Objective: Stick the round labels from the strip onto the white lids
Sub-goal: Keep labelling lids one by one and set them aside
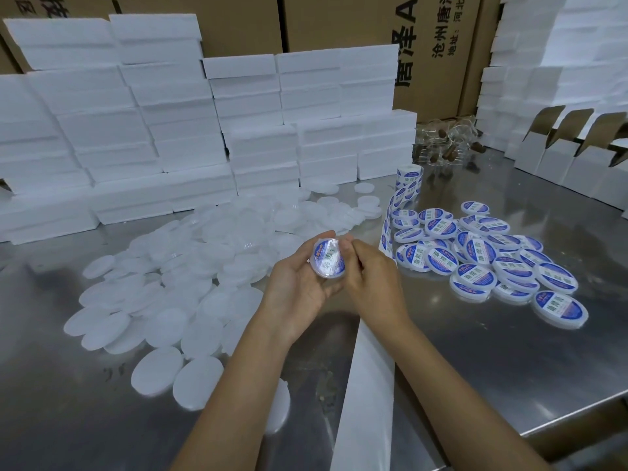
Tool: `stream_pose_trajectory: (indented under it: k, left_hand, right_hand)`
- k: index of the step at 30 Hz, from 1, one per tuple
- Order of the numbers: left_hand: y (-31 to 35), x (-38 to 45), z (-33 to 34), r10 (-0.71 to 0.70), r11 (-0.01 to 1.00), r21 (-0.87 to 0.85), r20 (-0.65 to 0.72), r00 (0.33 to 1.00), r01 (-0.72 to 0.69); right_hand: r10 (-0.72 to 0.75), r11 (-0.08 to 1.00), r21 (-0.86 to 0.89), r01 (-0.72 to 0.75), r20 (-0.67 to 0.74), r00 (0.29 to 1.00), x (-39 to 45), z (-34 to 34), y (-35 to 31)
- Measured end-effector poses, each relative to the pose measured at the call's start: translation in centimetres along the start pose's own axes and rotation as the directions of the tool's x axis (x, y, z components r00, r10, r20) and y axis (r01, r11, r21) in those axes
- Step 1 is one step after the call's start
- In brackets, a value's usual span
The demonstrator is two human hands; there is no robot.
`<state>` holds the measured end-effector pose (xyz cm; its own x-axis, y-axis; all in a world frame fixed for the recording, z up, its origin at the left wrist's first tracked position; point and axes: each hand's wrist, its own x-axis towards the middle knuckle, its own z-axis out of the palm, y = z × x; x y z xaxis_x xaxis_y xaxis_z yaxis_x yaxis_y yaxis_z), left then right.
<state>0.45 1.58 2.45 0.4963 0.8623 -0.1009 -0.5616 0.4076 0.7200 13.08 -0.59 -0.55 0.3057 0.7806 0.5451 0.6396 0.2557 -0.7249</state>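
Left hand (299,283): palm up above the steel table (475,362), fingers curled round the rim of a white lid (329,259) held tilted toward the camera. A round blue-and-white label (331,256) lies on the lid's face; glare blurs the print, and whether it is fully seated cannot be told.

Right hand (368,277): fingers bent, fingertips (348,248) against the right edge of the same lid, pinching it there. Whether they also touch the label cannot be told.

Label strip (394,205): runs from a small roll (409,178) standing at the far centre-right of the table, toward the hands. The bare white backing (367,385) passes under the right forearm and continues to the near edge.

Unlabelled lids (190,266): a wide, loose heap on the left half of the table, overlapping one another.

Labelled lids (482,260): a heap on the right, just beside the strip, labels mostly face up.

Far side: stacked white foam blocks (170,130) along the left and centre, brown cartons (339,22) behind them, open white cardboard boxes (571,154) at far right.
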Motion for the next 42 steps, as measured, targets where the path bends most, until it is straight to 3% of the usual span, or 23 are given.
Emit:
stream_pose_trajectory:
  k: [2,7,11,16,19,25,30,34,37,42]
  left_hand:
    - [-0.1,0.0,0.1,0.022,0.999,0.043,-0.015,1.0,-0.021]
    - [-0.6,-0.1,0.7,0.034,0.995,0.091,-0.043,0.999,-0.03]
    - [-0.8,-0.3,1.2,0.036,0.986,0.163,-0.031,0.999,-0.03]
    - [-1.0,-0.3,1.4,0.065,0.964,0.258,0.007,0.998,-0.065]
    - [-1.3,-0.1,1.4,0.094,0.925,0.373,-0.037,0.995,-0.073]
    - [-0.9,0.0,0.3,0.286,0.757,0.642,-0.154,0.946,-0.124]
    - [-0.4,-0.3,0.2,0.362,0.831,0.517,-0.223,0.905,-0.205]
    - [-0.2,-0.6,0.4,0.351,0.858,0.457,-0.185,0.918,-0.236]
    - [0.0,-0.8,0.7,0.343,0.878,0.409,-0.171,0.924,-0.25]
    - [0.1,-0.6,0.6,0.324,0.872,0.424,-0.128,0.937,-0.243]
  right_hand:
    - [0.047,0.999,-0.016,-0.046,0.025,0.999,-0.1,0.0,0.0]
    - [0.041,0.949,-0.313,-0.04,-0.005,0.999,-0.3,-0.3,-0.9]
    - [0.001,0.938,-0.346,-0.014,-0.037,0.999,-0.5,-0.5,-1.1]
    - [0.036,0.948,-0.312,-0.064,-0.096,0.995,-0.3,-0.4,-0.7]
    - [0.097,0.954,-0.276,-0.121,-0.097,0.991,-0.2,-0.3,-0.3]
    - [0.15,0.982,0.109,-0.152,0.028,0.988,-0.2,-0.3,-0.5]
    - [0.127,0.984,0.113,-0.137,0.089,0.988,-0.5,0.1,-0.3]
    - [0.082,0.996,-0.029,-0.081,0.047,0.995,-0.4,-0.3,-0.2]
    - [0.006,0.999,-0.033,-0.006,-0.004,1.0,0.0,-0.8,-0.2]
    - [-0.036,0.999,0.014,0.036,0.056,0.998,-0.1,-1.0,-0.2]
